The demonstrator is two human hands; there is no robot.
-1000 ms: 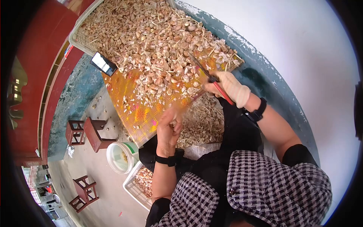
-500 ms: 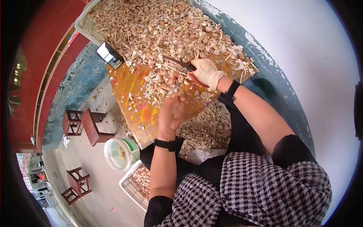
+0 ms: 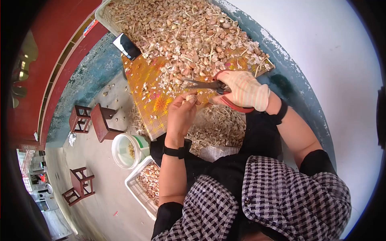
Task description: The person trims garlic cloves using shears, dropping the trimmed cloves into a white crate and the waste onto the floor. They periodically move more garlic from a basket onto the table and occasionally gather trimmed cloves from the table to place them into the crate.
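My left hand, bare, pinches a garlic clove between thumb and fingers above the near edge of the table. In a striped knit glove, my right hand grips scissors with red handles. Their dark blades point left, just above the clove and apart from it; whether they are parted is blurred. Beyond both hands spreads a big heap of garlic cloves, mixed with dry skins and stalks, on a yellow flowered tablecloth.
A phone leans at the table's left edge beside a white basket. Below left stand a white bucket and a crate of cloves. Skins and stalks lie between my legs. Wooden stools stand on the floor; a wall rises at right.
My right hand has drawn back from the heap toward me with the scissors, now near my left hand. The left fingers have closed, and a clove now shows in them.
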